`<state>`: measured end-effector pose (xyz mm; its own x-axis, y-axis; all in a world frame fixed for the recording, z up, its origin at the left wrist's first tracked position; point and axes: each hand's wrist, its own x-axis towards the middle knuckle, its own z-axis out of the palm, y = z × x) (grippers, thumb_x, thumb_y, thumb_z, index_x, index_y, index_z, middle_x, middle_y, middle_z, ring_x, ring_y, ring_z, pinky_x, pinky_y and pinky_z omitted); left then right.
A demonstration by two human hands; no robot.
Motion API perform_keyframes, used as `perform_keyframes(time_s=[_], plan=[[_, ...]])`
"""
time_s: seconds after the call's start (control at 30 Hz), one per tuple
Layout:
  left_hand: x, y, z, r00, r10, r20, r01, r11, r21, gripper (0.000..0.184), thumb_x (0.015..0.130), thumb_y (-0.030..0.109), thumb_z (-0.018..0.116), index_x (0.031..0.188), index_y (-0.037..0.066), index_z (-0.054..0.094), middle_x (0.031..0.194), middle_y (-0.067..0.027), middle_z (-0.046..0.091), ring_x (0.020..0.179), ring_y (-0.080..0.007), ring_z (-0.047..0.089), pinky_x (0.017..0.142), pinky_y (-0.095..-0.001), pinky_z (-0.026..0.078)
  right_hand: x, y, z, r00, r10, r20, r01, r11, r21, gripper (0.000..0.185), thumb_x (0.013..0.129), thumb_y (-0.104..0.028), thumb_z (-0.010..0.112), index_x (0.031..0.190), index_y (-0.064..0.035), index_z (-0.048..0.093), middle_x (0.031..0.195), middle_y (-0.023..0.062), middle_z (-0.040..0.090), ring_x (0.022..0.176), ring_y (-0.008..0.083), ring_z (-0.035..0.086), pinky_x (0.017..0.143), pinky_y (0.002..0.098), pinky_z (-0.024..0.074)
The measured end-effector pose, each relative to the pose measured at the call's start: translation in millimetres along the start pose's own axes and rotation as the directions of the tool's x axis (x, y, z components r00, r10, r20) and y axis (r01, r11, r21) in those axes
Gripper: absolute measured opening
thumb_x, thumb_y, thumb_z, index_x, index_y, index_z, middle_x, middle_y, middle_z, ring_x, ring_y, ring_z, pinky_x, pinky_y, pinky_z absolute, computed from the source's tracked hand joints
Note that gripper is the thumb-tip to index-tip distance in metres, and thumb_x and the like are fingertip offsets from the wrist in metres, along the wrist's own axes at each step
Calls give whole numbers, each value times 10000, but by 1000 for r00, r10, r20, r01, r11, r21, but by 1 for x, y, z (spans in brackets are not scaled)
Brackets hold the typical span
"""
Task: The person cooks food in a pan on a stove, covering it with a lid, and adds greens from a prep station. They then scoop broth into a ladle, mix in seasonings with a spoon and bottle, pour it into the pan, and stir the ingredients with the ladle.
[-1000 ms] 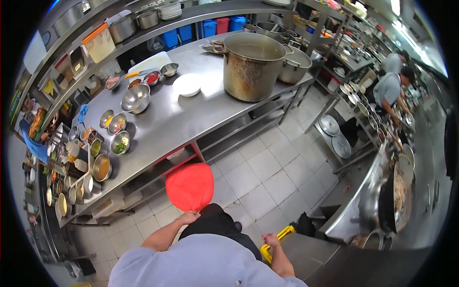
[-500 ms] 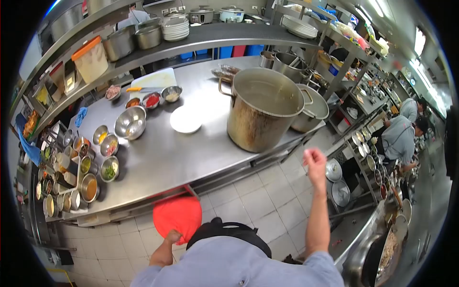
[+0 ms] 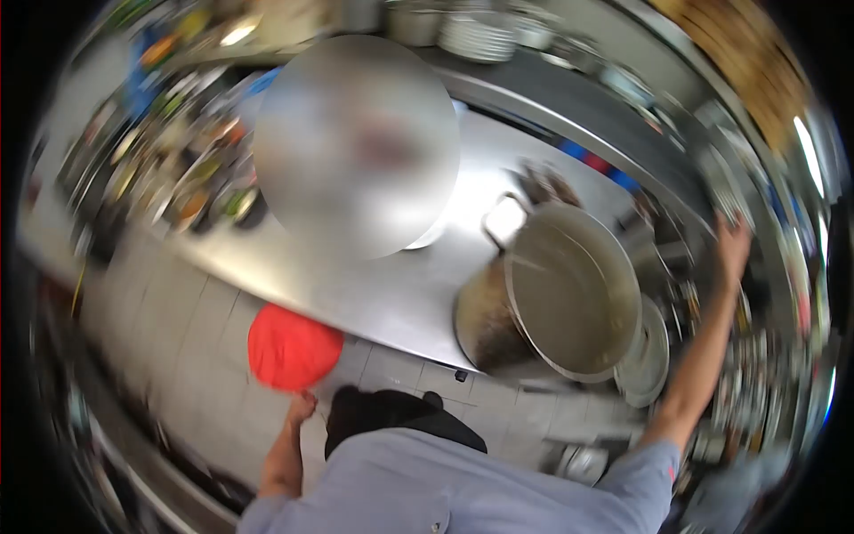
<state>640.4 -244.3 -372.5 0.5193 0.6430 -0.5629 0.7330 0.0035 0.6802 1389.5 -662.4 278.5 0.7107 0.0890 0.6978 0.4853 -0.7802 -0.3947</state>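
Note:
My left hand (image 3: 302,407) is closed at the near edge of a round red object (image 3: 295,347) beside the counter's front edge. The hand seems to hold that edge, though the contact is small and blurred. On the far right, my right hand (image 3: 734,238) is stretched out with its fingers apart, at the near side of a stack of plates (image 3: 729,189) on the upper shelf. Motion blur hides whether the fingers touch the plates. Below that arm and to its left, a large stockpot (image 3: 578,289) stands on the steel counter (image 3: 356,298).
A lidded pot (image 3: 642,356) sits beside the stockpot. Bowls and containers (image 3: 191,200) crowd the counter's left end. Another plate stack (image 3: 478,36) is on the shelf (image 3: 569,102) above. A blurred disc covers part of the counter. A blurred person (image 3: 734,494) is at lower right.
My right hand has moved up and right to the plate stack, fingers opening. The view has turned and come nearer the stockpot. My left hand stays at the red object's near edge.

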Motion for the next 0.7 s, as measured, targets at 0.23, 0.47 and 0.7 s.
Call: perform_keyframes(time_s=[0.23,0.47,0.7], plan=[[-133,-83,132,991,-105,83,52,871,489,334,808,256,530,922,-19,683,955,-248,674,924,-397,651,811,-415,532,228,246,64,887,-459,46,389,691,-610,710,925,-512,520,1381,21,412,1370,286,444,1281,422,422,1039,471,375],[-200,26,176,964,-266,-14,262,938,225,335,800,254,511,929,2,692,987,-245,671,938,-390,646,828,-424,523,267,297,85,910,-166,380,333,838,-433,554,1004,-375,363,1282,86,496,1237,339,537,1184,474,496,974,470,422],[-192,65,184,927,-295,-231,282,955,-88,274,773,173,520,915,-4,674,940,-228,680,898,-385,648,806,-421,524,247,265,78,915,-385,122,399,814,-422,390,974,-266,416,1111,56,589,1096,313,605,1087,460,550,882,498,446]])
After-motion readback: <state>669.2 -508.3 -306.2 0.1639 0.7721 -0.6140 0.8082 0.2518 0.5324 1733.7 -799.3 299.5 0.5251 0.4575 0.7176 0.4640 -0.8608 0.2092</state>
